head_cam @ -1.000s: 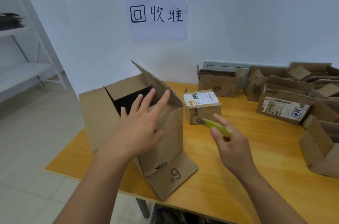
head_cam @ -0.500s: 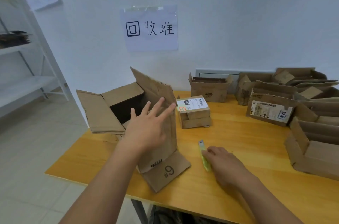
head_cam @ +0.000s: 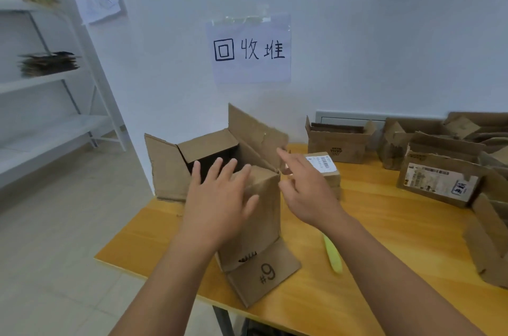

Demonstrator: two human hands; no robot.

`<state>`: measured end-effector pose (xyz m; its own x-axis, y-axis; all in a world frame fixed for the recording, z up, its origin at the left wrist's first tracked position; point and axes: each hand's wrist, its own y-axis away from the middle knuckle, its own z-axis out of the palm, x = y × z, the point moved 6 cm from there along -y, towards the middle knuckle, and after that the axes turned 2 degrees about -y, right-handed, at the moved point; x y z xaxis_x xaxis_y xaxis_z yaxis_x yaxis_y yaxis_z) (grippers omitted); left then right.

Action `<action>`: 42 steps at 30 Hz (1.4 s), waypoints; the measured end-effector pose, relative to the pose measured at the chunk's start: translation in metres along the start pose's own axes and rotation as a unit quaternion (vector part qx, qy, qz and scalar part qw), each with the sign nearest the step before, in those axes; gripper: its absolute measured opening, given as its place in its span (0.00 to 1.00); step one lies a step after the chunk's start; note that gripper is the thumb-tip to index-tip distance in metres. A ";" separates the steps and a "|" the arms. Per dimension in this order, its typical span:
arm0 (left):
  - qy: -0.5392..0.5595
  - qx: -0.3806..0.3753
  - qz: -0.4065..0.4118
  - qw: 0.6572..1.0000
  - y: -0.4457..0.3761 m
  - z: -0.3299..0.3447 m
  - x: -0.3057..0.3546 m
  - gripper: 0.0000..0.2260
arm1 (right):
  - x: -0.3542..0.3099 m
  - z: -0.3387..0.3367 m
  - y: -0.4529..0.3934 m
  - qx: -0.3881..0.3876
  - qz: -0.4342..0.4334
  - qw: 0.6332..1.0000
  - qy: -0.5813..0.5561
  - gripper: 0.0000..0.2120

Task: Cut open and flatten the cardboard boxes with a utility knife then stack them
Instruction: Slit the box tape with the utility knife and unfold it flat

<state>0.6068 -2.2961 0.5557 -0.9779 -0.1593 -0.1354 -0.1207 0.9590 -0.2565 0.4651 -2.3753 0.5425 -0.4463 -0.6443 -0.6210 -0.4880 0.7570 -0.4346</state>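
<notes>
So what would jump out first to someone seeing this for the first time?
Both hands, left hand and right hand, reach open-fingered for the tall opened box marked #9 at the table's near left corner. Behind it, a handwritten paper sign hangs on the wall. A yellow-green utility knife lies beside the right forearm.

Both hands raised, fingers extended.
Left hand [head_cam: 220, 198]: palm forward, fingers spread and straight. Right hand [head_cam: 305, 187]: index finger extended, remaining fingers loosely bent, holding nothing. Both forearms bare, reaching forward.
</notes>
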 end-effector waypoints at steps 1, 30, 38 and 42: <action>-0.003 -0.021 -0.035 0.999 0.002 0.001 -0.011 0.30 | 0.003 0.000 0.000 0.021 0.017 0.999 -0.017 0.27; 0.328 -0.019 -0.023 0.944 -0.001 -0.008 -0.091 0.29 | -0.021 0.024 -0.035 -0.071 0.123 0.989 -0.036 0.22; 0.346 0.109 0.145 0.921 0.031 -0.027 -0.061 0.17 | -0.015 0.011 -0.020 -0.063 0.151 0.978 -0.133 0.09; 0.405 0.048 0.179 0.895 0.043 -0.033 -0.047 0.16 | -0.006 0.010 0.004 -0.044 0.251 0.921 -0.295 0.22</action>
<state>0.6423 -2.2401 0.5823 -0.7583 0.4137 0.5038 0.2023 0.8840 -0.4214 0.4733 -2.3673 0.5386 -0.1595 -0.0244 -0.9869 -0.4008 0.9152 0.0422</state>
